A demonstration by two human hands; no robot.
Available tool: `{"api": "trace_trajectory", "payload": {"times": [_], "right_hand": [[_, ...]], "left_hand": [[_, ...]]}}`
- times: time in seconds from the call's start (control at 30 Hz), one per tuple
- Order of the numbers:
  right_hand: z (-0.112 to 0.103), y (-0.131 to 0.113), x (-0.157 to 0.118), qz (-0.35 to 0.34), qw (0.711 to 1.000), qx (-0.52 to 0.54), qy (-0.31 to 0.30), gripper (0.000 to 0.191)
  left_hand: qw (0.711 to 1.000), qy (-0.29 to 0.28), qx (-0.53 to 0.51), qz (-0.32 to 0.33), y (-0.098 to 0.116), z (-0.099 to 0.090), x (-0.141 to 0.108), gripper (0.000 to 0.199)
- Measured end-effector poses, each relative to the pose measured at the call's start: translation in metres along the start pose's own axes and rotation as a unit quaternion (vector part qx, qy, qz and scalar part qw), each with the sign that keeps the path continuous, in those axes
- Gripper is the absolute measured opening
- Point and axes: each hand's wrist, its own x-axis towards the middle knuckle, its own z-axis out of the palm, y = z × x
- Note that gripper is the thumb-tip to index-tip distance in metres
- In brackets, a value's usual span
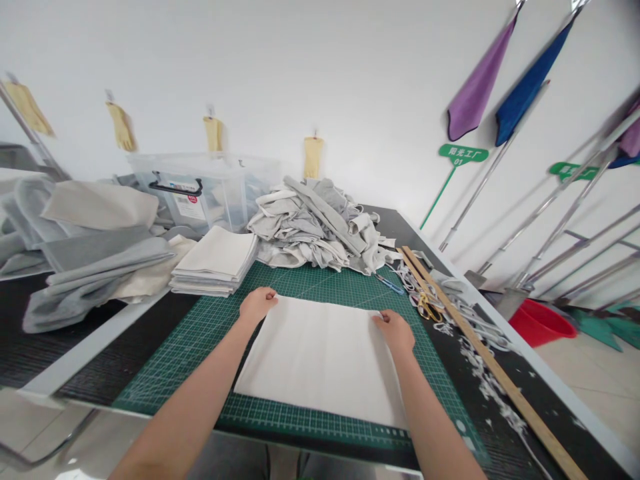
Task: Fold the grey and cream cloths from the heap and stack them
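Note:
A white rectangular piece of cloth (325, 363) lies spread on the green cutting mat (165, 367) in front of me. My left hand (257, 305) pinches its far left corner between thumb and fingers. At the far right corner, my right hand (395, 331) grips the cloth the same way. The cloth looks mostly flat, with faint creases down its middle. Just beyond my left hand stands a neat stack of folded white cloths (215, 257).
Behind the mat sits a heap of grey and white fabric (320, 230). Loose grey cloths (100, 253) and a clear plastic bin (200, 193) are at left. Along the right lie a wooden strip (480, 347), blue-handled scissors (390, 285), yellow-handled scissors (429, 308) and fabric scraps (493, 387).

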Motion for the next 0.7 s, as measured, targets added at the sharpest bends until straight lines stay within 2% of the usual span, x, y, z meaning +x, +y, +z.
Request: {"api": "trace_trajectory", "payload": {"times": [0.13,0.2,0.47,0.7], "right_hand": [[0.0,0.002,-0.002,0.006,0.999,-0.012,0.033,0.042],[0.0,0.003,-0.003,-0.006,0.999,-0.014,0.036,0.042],[0.002,0.001,0.0,-0.05,0.998,0.007,0.042,0.024],[0.009,0.002,-0.001,-0.094,0.992,0.063,0.052,0.016]], "left_hand": [[1.0,0.013,0.018,-0.011,0.0,0.0,0.0,0.039],[0.999,0.019,0.037,-0.003,0.0,-0.001,-0.001,0.043],[0.988,0.067,0.12,0.074,0.017,0.001,-0.012,0.022],[0.99,0.055,0.05,0.124,0.015,0.003,-0.011,0.016]]}}
